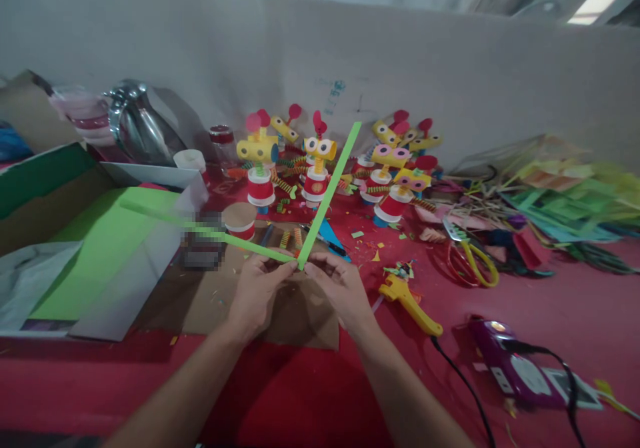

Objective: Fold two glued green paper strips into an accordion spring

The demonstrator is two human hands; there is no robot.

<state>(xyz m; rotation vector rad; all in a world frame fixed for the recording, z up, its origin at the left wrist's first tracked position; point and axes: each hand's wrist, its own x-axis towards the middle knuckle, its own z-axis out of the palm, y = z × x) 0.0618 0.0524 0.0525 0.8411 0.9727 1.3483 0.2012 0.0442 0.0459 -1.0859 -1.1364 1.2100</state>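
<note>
Light-green paper sheet (pixel 85 261) lies in an open box (pixel 113 308), far left of the red table (pixel 300 401). Steel jug (pixel 145 131) behind the box; next rightward, a white roll (pixel 190 160) and a red-lidded jar (pixel 223 145). Brown-topped tub (pixel 239 216) nearer in.

Left hand (pixel 255 295) above a cardboard sheet (pixel 217 311), thumb and fingers pinching the lower end of a left green strip (pixel 240 242), which runs leftward and overlaps the box in view. Right green strip (pixel 331 191) meets it at the fingertips, forming a V, and rises to the right in front of yellow-headed figures (pixel 320 148). Right hand (pixel 345 285) pinches at this same meeting point. Hands close together, fingertips nearly meeting; cannot tell whether the strips are joined.

Further right: yellow glue gun (pixel 413 308), corded; scissors (pixel 473 261), handles red and yellow; purple device (pixel 517 368) with black cable; coloured papers (pixel 560 198) heaped behind.
</note>
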